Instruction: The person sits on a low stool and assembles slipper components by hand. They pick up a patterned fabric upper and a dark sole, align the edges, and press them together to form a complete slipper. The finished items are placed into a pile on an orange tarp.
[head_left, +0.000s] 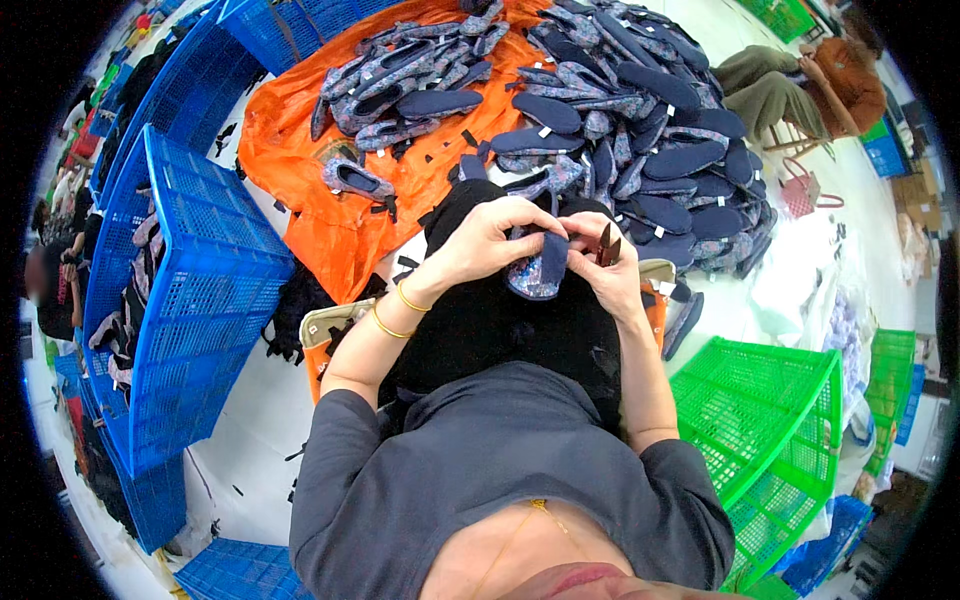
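A navy slipper with a glittery patterned part [538, 272] is held up over my lap. My left hand [492, 240] is closed round its left side, thumb and fingers pinching the upper edge. From the other side my right hand [610, 272] pinches the slipper's edge between thumb and finger. Tucked in that same hand is a pair of small dark brown thread snips [607, 246], its points sticking up. Just beyond my knees, a single patterned slipper [358, 182] lies on the orange sheet [290, 165].
Piles of patterned slippers [400, 95] and dark-soled slippers [670, 160] spread ahead. Blue crates [205, 270] stand at my left, one holding dark pieces. A green crate [755, 420] is at my right. Another person [840, 85] sits at the far right, near a pink bag [798, 195].
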